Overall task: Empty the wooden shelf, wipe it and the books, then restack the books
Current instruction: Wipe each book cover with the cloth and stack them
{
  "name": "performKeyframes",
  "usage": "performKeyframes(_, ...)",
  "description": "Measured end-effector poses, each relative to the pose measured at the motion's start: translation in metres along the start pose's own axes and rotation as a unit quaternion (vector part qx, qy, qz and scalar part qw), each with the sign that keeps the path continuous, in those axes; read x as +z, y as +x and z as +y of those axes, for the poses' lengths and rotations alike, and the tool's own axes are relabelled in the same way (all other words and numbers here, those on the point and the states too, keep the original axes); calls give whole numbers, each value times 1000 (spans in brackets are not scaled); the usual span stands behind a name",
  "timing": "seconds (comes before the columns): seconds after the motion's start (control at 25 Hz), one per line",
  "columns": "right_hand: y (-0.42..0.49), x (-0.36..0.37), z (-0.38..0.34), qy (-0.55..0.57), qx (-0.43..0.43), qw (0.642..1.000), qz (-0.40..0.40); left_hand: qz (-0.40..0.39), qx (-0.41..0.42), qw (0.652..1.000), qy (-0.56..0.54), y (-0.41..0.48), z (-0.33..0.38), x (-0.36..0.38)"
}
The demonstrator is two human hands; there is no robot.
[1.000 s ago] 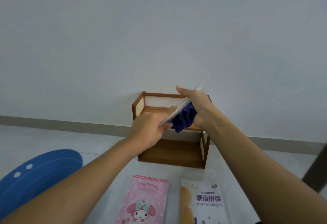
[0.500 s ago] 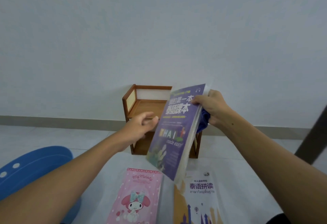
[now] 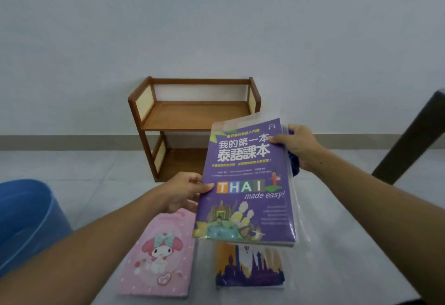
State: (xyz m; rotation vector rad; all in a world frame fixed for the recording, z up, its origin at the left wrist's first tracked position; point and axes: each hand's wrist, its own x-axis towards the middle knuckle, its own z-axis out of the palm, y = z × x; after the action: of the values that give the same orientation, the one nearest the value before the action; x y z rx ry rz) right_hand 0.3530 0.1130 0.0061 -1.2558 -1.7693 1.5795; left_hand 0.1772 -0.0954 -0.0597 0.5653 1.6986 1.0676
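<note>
Head view: purple book [image 3: 245, 184] held up, cover toward camera, in front of wooden shelf [image 3: 192, 114]. Left hand [image 3: 183, 191] pinches book's left edge, thumb on cover. Right hand [image 3: 298, 145] grips top-right corner, thumb on cover; blue cloth [image 3: 295, 167] bunched behind book in same hand. Shelf upright on floor [image 3: 96, 179] vs wall. Pink book [image 3: 159, 254] & orange book [image 3: 250, 268] flat on floor, side by side, under held book. Blue tub [image 3: 29, 218] at left.

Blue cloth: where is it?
Head view, right of centre: the blue cloth is bunched in the right hand, behind the right edge of the purple book.
</note>
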Motion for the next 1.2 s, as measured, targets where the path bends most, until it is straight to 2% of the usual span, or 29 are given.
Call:
performKeyframes(0.24, 42, 10, 101, -76, 68, 994, 47, 97, -52, 994, 14, 60, -80, 53)
performKeyframes(0.44, 64, 25, 167, -123, 90, 987, 42, 126, -83, 987, 51, 91, -130, 70)
performKeyframes(1.0, 82, 48, 235, -168, 111, 979, 39, 155, -135, 976, 77, 125, -186, 74)
performKeyframes(1.12, 83, 48, 240, -170, 110, 978, 53, 144, -115, 972, 143, 131, -190, 75)
performKeyframes(1.2, 85, 45, 240, -179, 113, 975, 71, 124, -91, 956, 249, 135, -191, 74)
